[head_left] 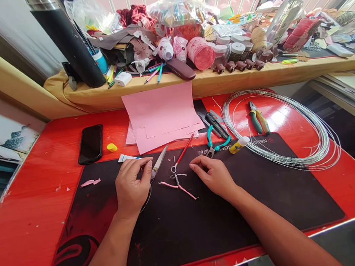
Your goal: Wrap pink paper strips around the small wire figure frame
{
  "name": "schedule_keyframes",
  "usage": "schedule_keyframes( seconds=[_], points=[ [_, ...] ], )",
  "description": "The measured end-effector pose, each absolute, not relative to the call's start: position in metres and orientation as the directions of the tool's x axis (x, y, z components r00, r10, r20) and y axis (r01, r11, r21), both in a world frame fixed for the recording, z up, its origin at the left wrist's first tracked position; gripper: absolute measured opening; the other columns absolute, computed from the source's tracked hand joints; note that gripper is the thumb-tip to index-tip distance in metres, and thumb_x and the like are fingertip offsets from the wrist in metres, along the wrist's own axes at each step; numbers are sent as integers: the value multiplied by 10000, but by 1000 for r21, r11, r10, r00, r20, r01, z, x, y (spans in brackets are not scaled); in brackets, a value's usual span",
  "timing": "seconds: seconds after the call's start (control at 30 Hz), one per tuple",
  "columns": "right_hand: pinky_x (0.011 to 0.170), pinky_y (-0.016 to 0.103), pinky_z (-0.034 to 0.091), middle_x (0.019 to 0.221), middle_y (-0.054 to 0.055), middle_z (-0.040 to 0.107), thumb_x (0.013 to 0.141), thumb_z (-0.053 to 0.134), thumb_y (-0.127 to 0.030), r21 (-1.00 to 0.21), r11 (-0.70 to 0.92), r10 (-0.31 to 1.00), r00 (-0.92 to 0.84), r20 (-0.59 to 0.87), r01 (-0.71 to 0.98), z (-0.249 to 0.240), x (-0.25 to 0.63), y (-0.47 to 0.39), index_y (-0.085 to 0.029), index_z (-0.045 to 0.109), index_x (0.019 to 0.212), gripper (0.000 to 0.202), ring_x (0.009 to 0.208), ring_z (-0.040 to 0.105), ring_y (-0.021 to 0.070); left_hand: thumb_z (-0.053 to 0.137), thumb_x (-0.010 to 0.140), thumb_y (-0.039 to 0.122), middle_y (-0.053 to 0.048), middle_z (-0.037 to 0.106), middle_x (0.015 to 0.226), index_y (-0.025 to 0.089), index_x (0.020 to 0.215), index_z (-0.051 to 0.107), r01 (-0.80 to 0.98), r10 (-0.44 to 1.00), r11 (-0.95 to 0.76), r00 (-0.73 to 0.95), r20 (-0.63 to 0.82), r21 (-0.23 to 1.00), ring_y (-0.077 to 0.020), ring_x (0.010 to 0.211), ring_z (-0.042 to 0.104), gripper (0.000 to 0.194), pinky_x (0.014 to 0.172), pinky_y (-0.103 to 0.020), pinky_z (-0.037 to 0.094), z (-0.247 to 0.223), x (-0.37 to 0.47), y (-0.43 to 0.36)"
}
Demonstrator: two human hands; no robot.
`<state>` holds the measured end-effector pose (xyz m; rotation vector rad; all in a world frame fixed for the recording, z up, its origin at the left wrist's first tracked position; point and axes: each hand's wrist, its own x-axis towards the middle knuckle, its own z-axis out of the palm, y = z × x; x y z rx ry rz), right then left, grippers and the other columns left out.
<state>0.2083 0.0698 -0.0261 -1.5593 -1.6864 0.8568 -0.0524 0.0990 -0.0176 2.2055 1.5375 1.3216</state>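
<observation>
A small wire figure [176, 179] lies on the black desk mat [188, 233], with a ring for a head, a coiled body and legs wrapped in pink. My left hand [133, 186] is left of it with curled fingers, thumb close to the forefinger, nothing visible between them. It covers the handle end of the scissors [160, 162]; whether it touches them I cannot tell. To the figure's right, my right hand [214, 175] rests with fingers bent together, holding nothing I can see. A red thin-handled tool [184, 150] lies just above the ring. Behind my left fingers is a white-and-blue tube [126, 157].
Pink paper sheets [162, 113], a phone [90, 144] and a yellow cap [112, 147] lie behind. Rightward are teal-handled pliers [212, 144], a cutter knife [217, 125], a glue bottle [239, 144], a wire coil [320, 147] and green-yellow pliers [258, 120]. Craft supplies crowd the sill [238, 75].
</observation>
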Motion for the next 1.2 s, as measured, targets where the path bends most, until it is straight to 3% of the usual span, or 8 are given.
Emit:
schedule_keyframes(
  seconds=[1.2],
  points=[
    [577,282,380,712,-1,670,1005,609,-388,-824,73,997,-70,40,562,-26,208,70,-224,731,935,216,640,579,166,645,997,159,-29,711,821,184,1010,753,681,799,-493,108,591,541,-189,761,616,112,796,-336,502,-17,-53,100]
  ],
)
